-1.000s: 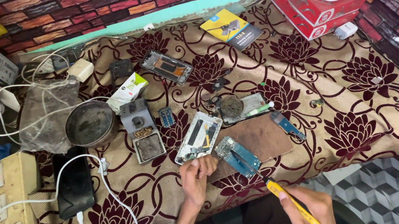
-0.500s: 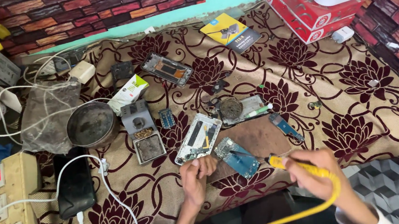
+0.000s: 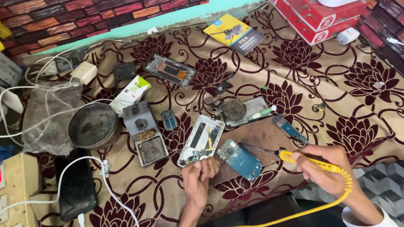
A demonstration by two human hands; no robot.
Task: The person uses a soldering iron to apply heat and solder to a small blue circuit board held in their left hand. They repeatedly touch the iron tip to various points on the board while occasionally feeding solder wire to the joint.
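Since half a second ago, the right hand (image 3: 324,170) has swung the yellow soldering iron (image 3: 302,160) so its thin metal tip points at the blue circuit board (image 3: 240,159). Its fingers are closed round the yellow plastic handle, trailing one coiled yellow cord. One left hand (image 3: 197,176), fingers curled, rests beside the flat rectangular board on the table (image 3: 367,107), draped in maroon-flowered cloth. A stripped phone frame (image 3: 201,139) lies just above.

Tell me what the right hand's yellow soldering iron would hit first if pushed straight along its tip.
Likely the blue circuit board: the right hand aims the soldering iron up-left, its tip near the board's upper edge; depth unclear.
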